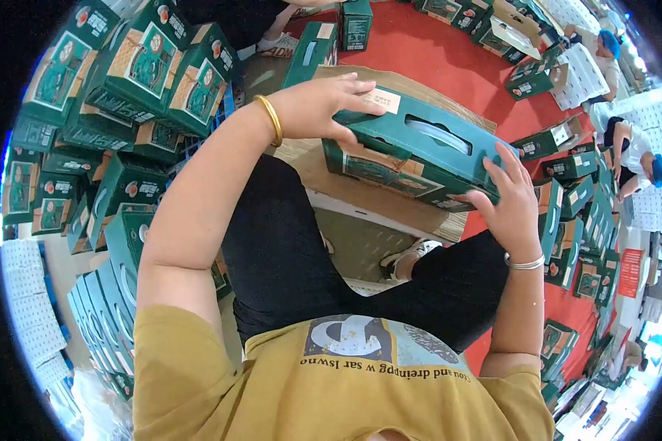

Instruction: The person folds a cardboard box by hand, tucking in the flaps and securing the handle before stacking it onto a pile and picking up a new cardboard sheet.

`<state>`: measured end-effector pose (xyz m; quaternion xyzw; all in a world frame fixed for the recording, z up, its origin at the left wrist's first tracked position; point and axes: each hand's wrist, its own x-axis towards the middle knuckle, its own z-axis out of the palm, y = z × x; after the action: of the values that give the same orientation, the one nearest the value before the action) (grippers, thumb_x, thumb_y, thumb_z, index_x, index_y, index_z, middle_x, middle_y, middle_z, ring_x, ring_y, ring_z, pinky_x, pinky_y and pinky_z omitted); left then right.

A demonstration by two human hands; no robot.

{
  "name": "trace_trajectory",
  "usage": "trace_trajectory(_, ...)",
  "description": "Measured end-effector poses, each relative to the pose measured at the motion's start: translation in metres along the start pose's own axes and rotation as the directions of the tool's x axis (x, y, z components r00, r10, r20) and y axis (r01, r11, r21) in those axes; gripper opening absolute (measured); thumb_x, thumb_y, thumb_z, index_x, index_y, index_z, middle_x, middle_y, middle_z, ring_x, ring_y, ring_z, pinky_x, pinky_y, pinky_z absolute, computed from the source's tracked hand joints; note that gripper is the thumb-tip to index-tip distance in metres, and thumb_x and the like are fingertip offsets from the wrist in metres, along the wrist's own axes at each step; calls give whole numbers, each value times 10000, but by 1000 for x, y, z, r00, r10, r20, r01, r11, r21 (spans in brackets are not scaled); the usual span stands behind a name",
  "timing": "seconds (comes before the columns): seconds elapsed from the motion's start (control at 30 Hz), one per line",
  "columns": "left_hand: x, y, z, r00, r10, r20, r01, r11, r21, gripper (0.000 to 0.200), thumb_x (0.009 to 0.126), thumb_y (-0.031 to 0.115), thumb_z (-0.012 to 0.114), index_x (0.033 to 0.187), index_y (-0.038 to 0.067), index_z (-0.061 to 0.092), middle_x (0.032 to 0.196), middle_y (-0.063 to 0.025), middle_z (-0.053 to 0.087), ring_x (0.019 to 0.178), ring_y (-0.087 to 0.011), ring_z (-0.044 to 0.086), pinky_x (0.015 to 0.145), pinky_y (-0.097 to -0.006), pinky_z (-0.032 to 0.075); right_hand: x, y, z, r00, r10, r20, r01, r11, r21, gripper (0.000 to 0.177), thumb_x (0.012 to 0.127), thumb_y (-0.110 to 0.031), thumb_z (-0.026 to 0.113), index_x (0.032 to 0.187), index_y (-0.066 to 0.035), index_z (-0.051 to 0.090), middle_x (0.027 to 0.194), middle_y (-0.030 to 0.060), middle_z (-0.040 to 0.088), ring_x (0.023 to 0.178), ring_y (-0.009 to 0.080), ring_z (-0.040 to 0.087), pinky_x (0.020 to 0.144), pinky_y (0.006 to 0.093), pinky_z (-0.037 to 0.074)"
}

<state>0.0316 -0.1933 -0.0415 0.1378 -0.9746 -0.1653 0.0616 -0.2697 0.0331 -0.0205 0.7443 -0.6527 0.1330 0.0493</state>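
A green carton (390, 132) with a grey plastic handle (440, 137) in its top panel stands in front of my knees on brown cardboard (294, 158). My left hand (338, 103) lies at the left end of the carton, fingers spread over the top beside a pale label (384, 100), thumb towards the near edge. At the right end, my right hand (511, 198) has its fingers stretched apart against the top and its thumb by the front side. Neither hand wraps round the handle. Below the lid edge, the front panel shows a printed picture, partly shaded.
Stacked green cartons (147, 62) rise at the left, with a row of handled boxes (99, 316) below. More cartons (581, 198) stand at the right, and an open carton (511, 33) lies on the red floor (426, 48). Several people work nearby, one in a blue cap (658, 170).
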Motion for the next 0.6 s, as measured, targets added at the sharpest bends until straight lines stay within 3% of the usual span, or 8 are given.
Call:
trace_trajectory(0.07,-2,4,4,999,-32,-13,31,999,-43,657,813,326,764,1423,242,534,1562,-172,352,1456,-408,276,1193,-460,270,16,-17,6,992,123,15,-119,979,-168,724,767,-573,727,1111,59,645,1408,223,512,1287,398,504,1066,458,416)
trace_trajectory(0.1,-2,5,5,998,-60,-21,58,995,-85,647,821,271,757,1427,235,532,1572,-158,341,1474,-404,238,1201,-476,246,26,-26,13,994,95,-49,-104,967,-234,751,752,-611,718,1026,84,640,1375,235,530,1225,391,548,1013,441,459)
trace_trajectory(0.17,-6,8,10,997,-65,-49,60,994,-92,611,851,260,730,1428,237,531,1575,-153,339,1478,-402,229,1202,-474,242,50,-52,14,992,126,10,-125,991,-43,709,759,-590,726,1023,63,640,1338,220,555,1173,387,577,977,449,480)
trace_trajectory(0.2,-7,8,13,996,-51,-75,44,995,-89,601,859,263,722,1428,236,530,1575,-152,339,1479,-400,226,1203,-473,239,58,-63,21,993,113,18,-114,992,47,629,796,-543,716,1092,8,645,1308,200,571,1147,388,582,974,466,474)
trace_trajectory(0.3,-11,4,22,988,-35,-152,19,994,-107,550,886,261,694,1414,230,546,1564,-148,363,1481,-396,224,1204,-471,233,66,-67,55,991,-45,-128,44,999,-14,479,877,-433,669,1243,-126,638,1336,164,568,1218,413,538,1020,500,435)
trace_trajectory(0.53,-14,-12,32,965,-26,-259,-92,896,-434,349,911,260,672,1247,167,693,1520,-72,456,1484,-364,240,1190,-478,244,64,-65,64,990,-5,-144,6,1000,2,467,909,-402,640,1293,-136,624,1355,157,560,1262,421,505,1049,518,409)
trace_trajectory(0.6,-16,-13,35,963,-7,-270,-112,899,-423,350,913,258,669,1252,173,691,1521,-69,455,1485,-363,239,1191,-476,240,61,-66,68,981,-34,-190,27,999,-41,461,918,-397,633,1301,-141,622,1351,158,561,1256,425,511,1054,531,400)
